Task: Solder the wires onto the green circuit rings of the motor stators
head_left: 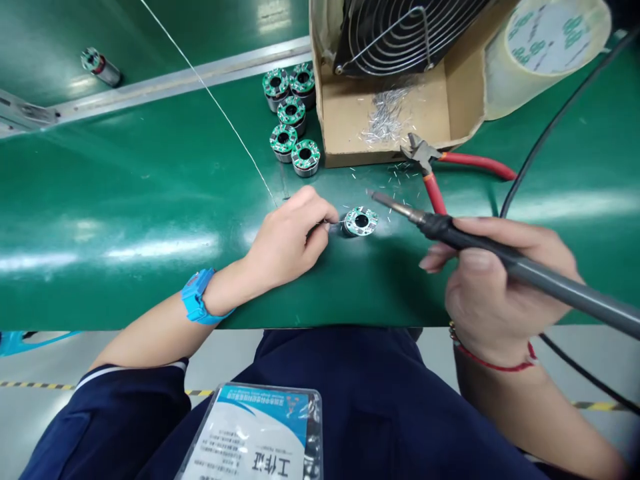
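Pinched between the fingers of my left hand is a thin solder wire, which runs up and away to the upper left. Its short free end reaches from my fingertips to the rim of a small round motor stator topped with a green ring-shaped circuit board. My right hand is closed around the dark handle of a soldering iron. The iron's tip points left, above and just right of the board, apart from it. A blue wrist strap circles my left wrist.
Several similar stators stand at the back, left of a cardboard box with a fan and wire clippings. Red-handled cutters lie open at its front edge. A tape roll stands right. Another stator lies beyond the metal rail.
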The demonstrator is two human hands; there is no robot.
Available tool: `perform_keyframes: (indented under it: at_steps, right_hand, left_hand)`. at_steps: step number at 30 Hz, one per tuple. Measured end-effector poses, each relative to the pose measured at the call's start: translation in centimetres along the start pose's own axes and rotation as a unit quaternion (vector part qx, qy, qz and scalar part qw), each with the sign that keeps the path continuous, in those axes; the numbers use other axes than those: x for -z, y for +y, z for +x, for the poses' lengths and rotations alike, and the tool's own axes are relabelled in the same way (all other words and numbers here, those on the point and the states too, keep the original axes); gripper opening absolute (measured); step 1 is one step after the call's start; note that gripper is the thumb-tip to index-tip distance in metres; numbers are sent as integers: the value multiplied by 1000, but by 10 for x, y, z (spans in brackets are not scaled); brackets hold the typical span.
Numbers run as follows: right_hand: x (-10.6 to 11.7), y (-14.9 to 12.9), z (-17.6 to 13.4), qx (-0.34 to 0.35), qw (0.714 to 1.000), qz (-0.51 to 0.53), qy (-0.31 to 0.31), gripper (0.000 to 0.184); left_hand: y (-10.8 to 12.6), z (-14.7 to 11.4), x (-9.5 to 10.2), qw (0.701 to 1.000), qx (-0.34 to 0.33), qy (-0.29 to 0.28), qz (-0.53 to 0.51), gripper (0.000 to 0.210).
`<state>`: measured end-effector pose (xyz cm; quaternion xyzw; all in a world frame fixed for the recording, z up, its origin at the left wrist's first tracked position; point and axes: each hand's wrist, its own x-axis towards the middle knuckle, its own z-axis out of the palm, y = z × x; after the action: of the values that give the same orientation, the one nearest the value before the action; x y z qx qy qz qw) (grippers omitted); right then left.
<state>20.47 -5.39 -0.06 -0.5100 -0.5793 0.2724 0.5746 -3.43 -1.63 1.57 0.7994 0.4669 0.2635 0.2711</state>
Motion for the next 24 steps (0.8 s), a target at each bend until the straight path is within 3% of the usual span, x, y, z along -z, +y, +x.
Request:
perform_keyframes:
  at_steps: [3, 8, 17, 21, 24]
  right_hand:
    - [3, 0, -5, 4, 999, 54, 7, 18]
    - [6, -4, -8, -33, 999, 34, -15, 17]
    - [12, -5, -6, 25, 998, -30, -41, 21]
    - [14, -10, -2, 26, 997, -55, -51, 19]
    - [13, -16, 4, 3, 995, -78, -54, 16]
  left_hand:
    - [1, 0, 0, 1000, 2, -7, 29, 22]
    - [1, 0, -1, 999, 13, -6, 43, 22]
    - [4, 3, -10, 999, 25, -19, -18, 21]
    - [2, 8, -12, 992, 65, -37, -97, 37]
    - [2, 11, -14, 991, 69, -72, -93, 45]
